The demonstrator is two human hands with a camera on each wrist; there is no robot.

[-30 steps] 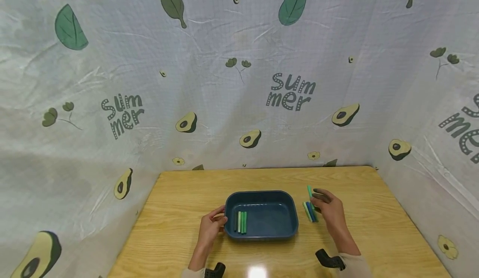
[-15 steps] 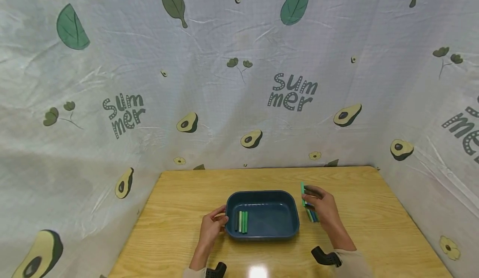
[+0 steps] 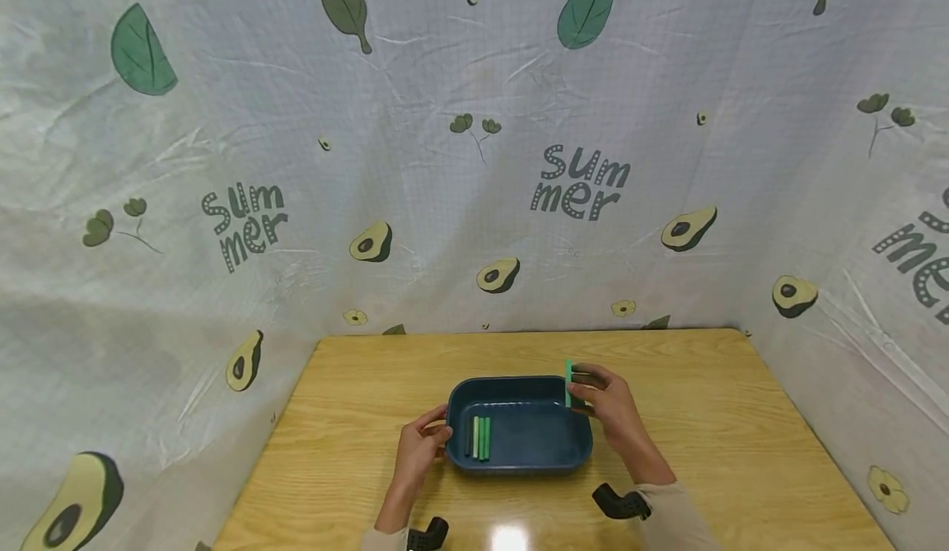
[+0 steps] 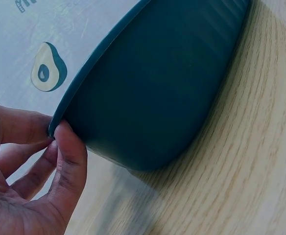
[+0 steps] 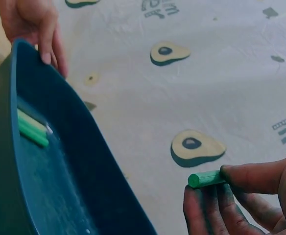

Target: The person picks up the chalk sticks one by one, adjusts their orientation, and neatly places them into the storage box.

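Note:
A dark blue rectangular tray (image 3: 530,464) stands on the table. My left hand (image 3: 421,450) pinches its left rim between thumb and fingers, as the left wrist view (image 4: 33,171) confirms. Several chalk sticks (image 3: 481,439), dark, pale and green, lie side by side at the tray's left end. Over the right rim, my right hand (image 3: 610,403) holds a bright green chalk stick (image 3: 568,384), upright in the head view. In the right wrist view, thumb and fingertips grip that green chalk stick (image 5: 202,179); the fingers (image 5: 212,208) are smudged dark green.
The wooden table (image 3: 356,386) reaches back to a white sheet (image 3: 415,123) printed with avocados, leaves and words, which hangs behind and at both sides. My right hand and forearm now cover the spot where more chalk sticks lay, right of the tray.
My right hand has lifted the green chalk stick from the small group right of the tray and carried it left to the tray's right rim. The left hand and tray stay put.

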